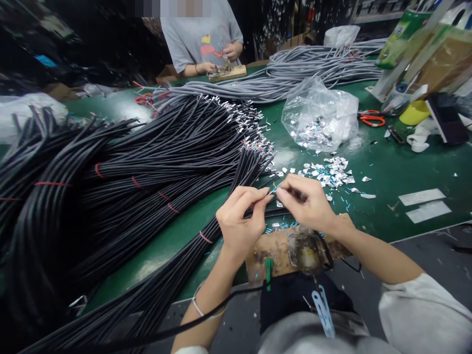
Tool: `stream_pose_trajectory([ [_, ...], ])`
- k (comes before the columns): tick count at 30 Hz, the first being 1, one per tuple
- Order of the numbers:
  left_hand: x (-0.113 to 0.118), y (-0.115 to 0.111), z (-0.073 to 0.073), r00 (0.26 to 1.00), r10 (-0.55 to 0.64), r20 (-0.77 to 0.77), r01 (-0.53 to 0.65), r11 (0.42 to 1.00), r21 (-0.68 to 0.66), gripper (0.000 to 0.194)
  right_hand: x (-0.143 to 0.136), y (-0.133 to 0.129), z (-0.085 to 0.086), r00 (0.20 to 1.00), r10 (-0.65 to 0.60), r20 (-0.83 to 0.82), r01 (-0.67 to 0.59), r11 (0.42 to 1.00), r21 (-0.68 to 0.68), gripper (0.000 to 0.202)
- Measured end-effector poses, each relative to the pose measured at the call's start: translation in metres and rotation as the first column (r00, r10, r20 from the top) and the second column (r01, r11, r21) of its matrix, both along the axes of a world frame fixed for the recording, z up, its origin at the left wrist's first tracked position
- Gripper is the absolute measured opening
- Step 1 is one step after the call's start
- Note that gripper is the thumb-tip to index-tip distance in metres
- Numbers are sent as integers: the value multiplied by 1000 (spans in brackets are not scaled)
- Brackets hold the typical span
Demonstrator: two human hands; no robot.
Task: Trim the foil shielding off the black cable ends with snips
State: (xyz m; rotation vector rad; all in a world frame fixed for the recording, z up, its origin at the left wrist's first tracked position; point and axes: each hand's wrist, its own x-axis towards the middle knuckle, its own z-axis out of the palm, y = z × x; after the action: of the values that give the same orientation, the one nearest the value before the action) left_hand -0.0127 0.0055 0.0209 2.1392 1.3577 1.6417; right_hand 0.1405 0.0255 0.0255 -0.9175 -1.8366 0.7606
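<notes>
1. Left hand (241,216) pinches fine wires (274,188) between thumb and forefinger, above the green table (391,172)
2. Right hand (309,202) has its fingertips drawn together at the wires' other side (firmness of hold cannot be told)
3. Black cable bundles (177,152) cover the table's left; grey cables (306,66) lie beyond
4. Foil scraps (336,169) litter the surface near a clear plastic bag (324,115)
5. Stained wooden board (258,253) lies at the near edge
6. Person in a grey shirt (188,37) sits opposite, against a dark, cluttered background

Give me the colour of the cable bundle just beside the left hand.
The cable bundle is black, best seen in the head view.
</notes>
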Motion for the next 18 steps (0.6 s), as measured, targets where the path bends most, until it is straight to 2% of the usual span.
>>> stream_pose_trajectory([
  [2,2,-2,1,996,64,-54,-63,998,21,10,1,-4,-3,980,-134,146,88,954,287,11],
  [3,2,-3,1,994,79,-70,-77,997,24,11,1,-6,-4,971,-160,179,88,931,354,10],
  [4,2,-4,2,994,81,-70,-80,997,20,13,2,-7,-3,969,-159,186,84,930,359,11],
  [5,2,-4,2,996,71,-53,-71,997,6,15,3,-6,-2,975,-141,169,83,946,312,13],
  [7,0,-4,3,999,32,22,-31,999,-38,18,5,-4,3,992,-90,85,78,988,135,15],
  [9,-4,-3,3,995,-1,103,8,998,-68,20,8,-1,7,997,-73,28,74,997,-16,16],
  [10,-5,-3,4,991,-14,129,24,997,-75,19,8,0,9,997,-71,24,72,996,-47,19],
  [12,-8,-3,5,989,-32,146,44,996,-80,19,8,2,10,998,-48,30,49,998,-33,25],
  [18,-10,-5,7,994,-48,93,55,995,-78,19,4,1,10,999,38,28,-39,999,18,20],
])
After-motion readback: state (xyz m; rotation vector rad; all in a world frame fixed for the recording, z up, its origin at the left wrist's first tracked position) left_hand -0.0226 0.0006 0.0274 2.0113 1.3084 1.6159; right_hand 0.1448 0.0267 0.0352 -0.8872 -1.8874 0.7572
